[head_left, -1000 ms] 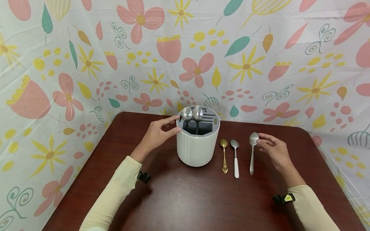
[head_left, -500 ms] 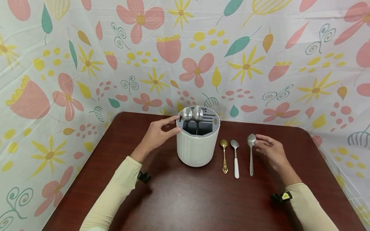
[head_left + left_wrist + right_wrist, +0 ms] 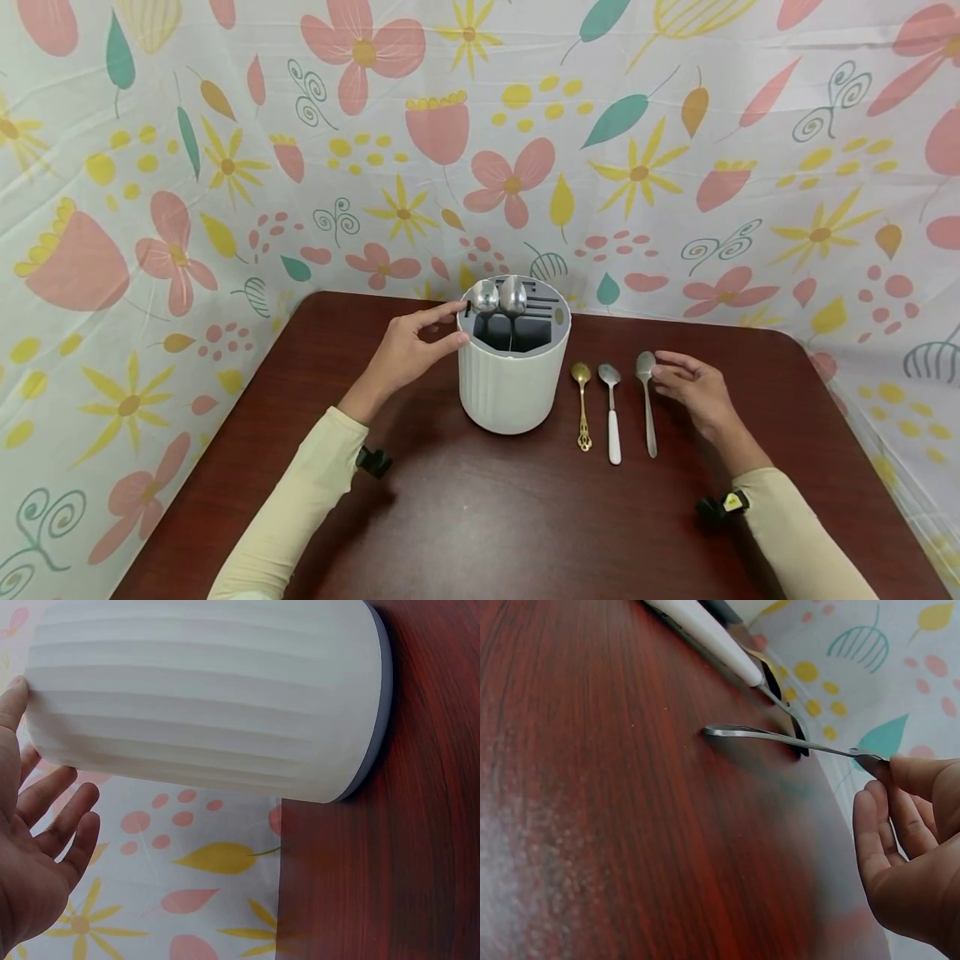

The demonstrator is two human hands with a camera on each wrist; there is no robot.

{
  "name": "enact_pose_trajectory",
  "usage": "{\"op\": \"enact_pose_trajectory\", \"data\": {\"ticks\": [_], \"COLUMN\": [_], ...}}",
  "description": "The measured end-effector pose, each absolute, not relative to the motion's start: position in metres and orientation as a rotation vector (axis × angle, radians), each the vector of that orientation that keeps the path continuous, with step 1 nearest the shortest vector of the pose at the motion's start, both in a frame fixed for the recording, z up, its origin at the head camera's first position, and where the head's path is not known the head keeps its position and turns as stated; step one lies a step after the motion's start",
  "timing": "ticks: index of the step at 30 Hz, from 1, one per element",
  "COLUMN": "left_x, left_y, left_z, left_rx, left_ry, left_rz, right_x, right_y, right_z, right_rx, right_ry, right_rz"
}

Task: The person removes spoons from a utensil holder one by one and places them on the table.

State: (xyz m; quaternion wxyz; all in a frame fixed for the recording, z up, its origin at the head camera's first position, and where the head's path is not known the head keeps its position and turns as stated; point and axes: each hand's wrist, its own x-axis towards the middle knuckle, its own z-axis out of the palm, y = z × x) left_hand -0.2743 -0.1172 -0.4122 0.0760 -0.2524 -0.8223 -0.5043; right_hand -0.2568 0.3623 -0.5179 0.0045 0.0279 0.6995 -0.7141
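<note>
In the head view my left hand [image 3: 407, 350] rests its thumb and fingertips on the left rim of a white ribbed utensil holder [image 3: 510, 387]. Relaxed, spread fingers show beside the holder wall [image 3: 202, 697] in the left wrist view. Two silver spoons [image 3: 513, 296] stand bowl up in the holder's grey slotted top. My right hand [image 3: 697, 390] pinches the bowl of a silver spoon [image 3: 648, 408] between thumb and fingers. Its handle [image 3: 780, 736] points toward the person, low over the table; I cannot tell whether the end touches.
Between the holder and the held spoon, a gold spoon [image 3: 582, 408] and a white-handled spoon [image 3: 612, 417] lie side by side on the dark red table [image 3: 480, 525]. Behind the table hangs a floral cloth [image 3: 570, 125].
My right hand has moved a little to the left with the silver spoon, bringing it closer to the white-handled spoon. The left hand and the holder have stayed put.
</note>
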Motion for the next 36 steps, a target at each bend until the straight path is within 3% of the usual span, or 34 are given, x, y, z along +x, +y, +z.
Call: {"op": "enact_pose_trajectory", "data": {"ticks": [29,36], "left_x": [-0.274,-0.260], "left_y": [-0.115,-0.111], "left_z": [-0.411,-0.392], "left_rx": [-0.716,-0.711], "left_ry": [-2.468,-2.488], "left_rz": [-1.588,-1.579], "right_x": [-0.270,-0.270], "right_y": [0.368,0.373], "right_z": [-0.535,-0.534], "right_rx": [0.023,-0.022], "right_ry": [2.521,2.695], "right_rz": [-1.846,-1.605]}}
